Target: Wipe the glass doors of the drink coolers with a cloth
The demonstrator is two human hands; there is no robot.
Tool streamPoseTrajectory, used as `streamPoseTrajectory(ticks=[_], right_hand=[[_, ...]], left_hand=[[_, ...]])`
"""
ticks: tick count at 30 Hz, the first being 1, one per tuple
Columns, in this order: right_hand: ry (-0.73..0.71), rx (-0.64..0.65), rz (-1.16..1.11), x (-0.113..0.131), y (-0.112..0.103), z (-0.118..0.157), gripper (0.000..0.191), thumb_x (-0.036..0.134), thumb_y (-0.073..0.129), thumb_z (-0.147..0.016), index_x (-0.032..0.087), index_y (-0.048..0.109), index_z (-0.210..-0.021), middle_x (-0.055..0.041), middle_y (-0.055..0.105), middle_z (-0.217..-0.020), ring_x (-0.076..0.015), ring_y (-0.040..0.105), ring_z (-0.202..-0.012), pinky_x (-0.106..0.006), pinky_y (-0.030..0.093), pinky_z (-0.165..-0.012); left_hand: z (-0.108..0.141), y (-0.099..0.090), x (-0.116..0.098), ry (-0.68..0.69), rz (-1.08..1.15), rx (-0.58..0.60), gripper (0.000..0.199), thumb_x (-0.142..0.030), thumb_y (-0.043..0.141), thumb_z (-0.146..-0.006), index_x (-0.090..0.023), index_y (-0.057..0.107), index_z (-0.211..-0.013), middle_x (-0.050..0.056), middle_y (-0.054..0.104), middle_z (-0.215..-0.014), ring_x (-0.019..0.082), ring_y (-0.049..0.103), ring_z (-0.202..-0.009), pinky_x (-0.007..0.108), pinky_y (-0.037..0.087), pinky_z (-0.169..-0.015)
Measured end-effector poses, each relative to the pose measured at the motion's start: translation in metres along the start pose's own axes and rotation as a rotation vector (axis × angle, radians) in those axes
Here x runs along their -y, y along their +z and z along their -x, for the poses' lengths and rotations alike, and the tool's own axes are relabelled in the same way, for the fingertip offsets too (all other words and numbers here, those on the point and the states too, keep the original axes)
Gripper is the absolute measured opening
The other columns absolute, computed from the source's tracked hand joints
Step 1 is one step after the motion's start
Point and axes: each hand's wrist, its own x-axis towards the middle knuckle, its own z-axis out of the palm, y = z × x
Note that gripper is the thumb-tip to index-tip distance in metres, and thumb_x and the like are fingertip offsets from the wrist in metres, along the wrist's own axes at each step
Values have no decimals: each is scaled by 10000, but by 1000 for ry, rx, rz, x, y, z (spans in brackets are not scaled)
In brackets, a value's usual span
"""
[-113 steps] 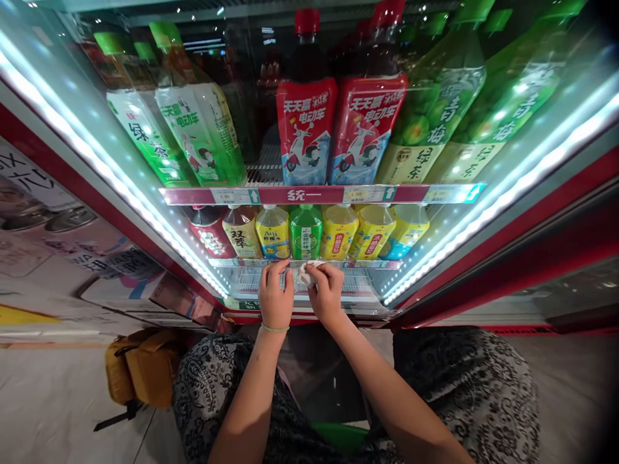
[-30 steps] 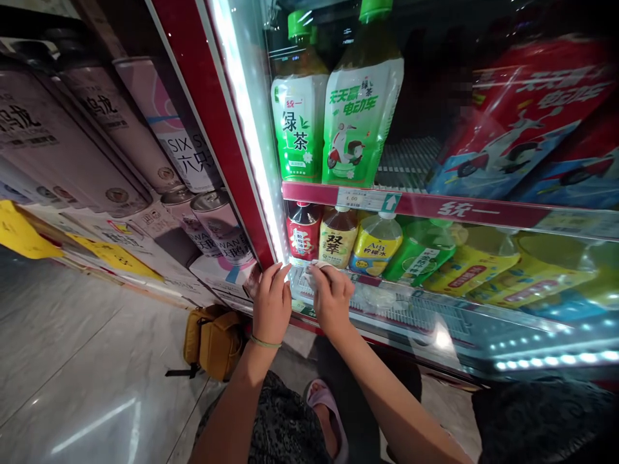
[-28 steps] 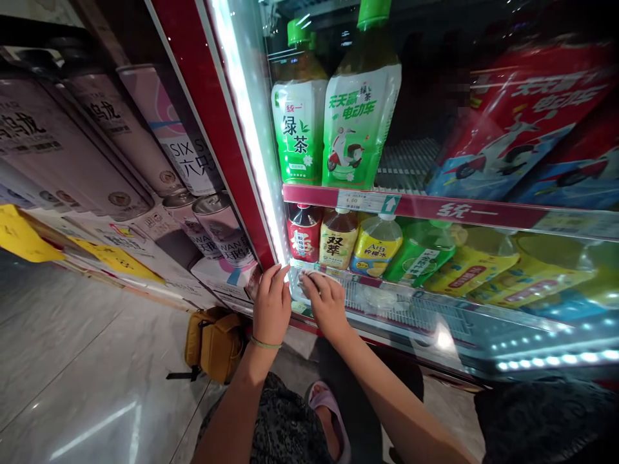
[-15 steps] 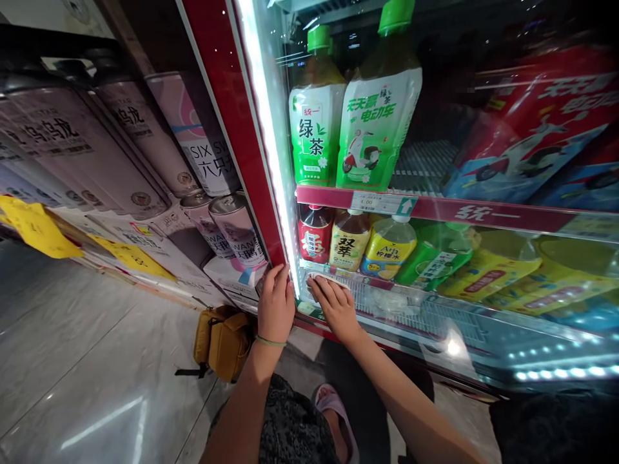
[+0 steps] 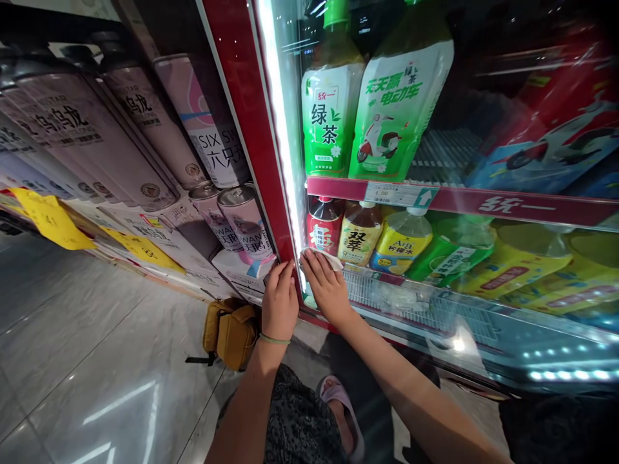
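Palm down, the right hand (image 5: 329,290) held a thin white cloth (image 5: 334,261) beneath its nearly straight fingers, flat against a clear glass pane (image 5: 461,380) fronting lit drinks shelves. That cloth lay low at the pane's left end, in front of a small red-labelled plastic bottle (image 5: 323,232) and near a cream-labelled plastic bottle (image 5: 358,237); one edge showed past the fingers. Just beside it, at the edge of an upright red frame (image 5: 246,84), was the left hand (image 5: 280,299), a thin green band (image 5: 275,339) around its wrist, fingers bent and close together; whether they gripped anything could not be told. Behind the pane, two tall green-and-white-labelled bottles (image 5: 401,119) stood above a maroon shelf strip (image 5: 459,201). Left of the frame were pink metal cans (image 5: 246,222), and a mustard-yellow bag (image 5: 236,338) sat on the grey tiled floor (image 5: 97,361).
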Motion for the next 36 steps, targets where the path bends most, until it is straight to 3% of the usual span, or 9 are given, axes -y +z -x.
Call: streamPoseTrajectory(ticks=[4, 6, 12, 18, 24, 27, 30, 36], right_hand=[[-165, 76, -62, -3, 6, 11, 667, 34, 373, -999, 194, 291, -1641, -51, 481, -1611, -164, 487, -1460, -367, 438, -1166], [-179, 93, -68, -3, 8, 15, 687, 8, 361, -983, 208, 299, -1638, -36, 474, -1615, -163, 488, -1460, -374, 448, -1165], [-99, 98, -27, 9, 10, -3, 628, 64, 385, -1014, 158, 311, -1631, -61, 387, -1656, -201, 454, -1481, -403, 468, -1135], [-79, 112, -48, 0, 7, 26, 702, 33, 418, -983, 230, 287, -1644, -30, 463, -1616, -195, 535, -1401, -376, 517, -1034], [-23, 73, -36, 4, 3, -5, 661, 91, 403, -1026, 235, 260, -1655, -38, 408, -1649, -216, 443, -1490, -400, 452, -1108], [-87, 95, -91, 1, 8, 10, 719, 46, 390, -1007, 254, 195, -1667, -34, 447, -1633, -182, 522, -1409, -366, 469, -1084], [-59, 94, -61, -2, 8, 34, 766, 35, 408, -990, 238, 130, -1674, -44, 486, -1610, -183, 564, -1351, -344, 498, -1000], [78, 61, 22, 4, 0, 17, 654, 95, 371, -1033, 230, 244, -1660, -66, 428, -1637, -225, 449, -1489, -381, 442, -1059]], left_hand=[[0, -3, 5, -33, 6, -59, 430, -143, 408, -1023, -206, 594, -1405, 139, 594, -1367, 229, 592, -1302, 424, 538, -1115], [0, -5, 7, -45, 1, -76, 426, -145, 411, -1024, -212, 598, -1401, 136, 592, -1363, 227, 594, -1303, 410, 541, -1110], [2, -5, 7, -41, 7, -54, 416, -163, 421, -1030, -220, 591, -1405, 129, 593, -1357, 222, 595, -1306, 404, 542, -1111], [1, -4, 4, -39, 26, -8, 409, -173, 403, -1041, -230, 605, -1391, 121, 606, -1377, 223, 588, -1322, 423, 528, -1137], [0, -7, 2, -33, 19, -60, 418, -163, 413, -1027, -212, 597, -1399, 123, 619, -1357, 219, 593, -1312, 406, 523, -1137], [-1, -8, 3, -39, 23, -97, 421, -145, 426, -1014, -209, 604, -1390, 127, 625, -1348, 218, 605, -1293, 399, 532, -1119], [0, -9, 1, -43, 26, -73, 411, -146, 425, -1019, -214, 617, -1376, 126, 623, -1348, 220, 602, -1297, 409, 523, -1130], [5, -10, -9, 13, 48, -35, 388, -189, 421, -1045, -235, 612, -1379, 114, 626, -1348, 231, 550, -1379, 423, 483, -1180]])
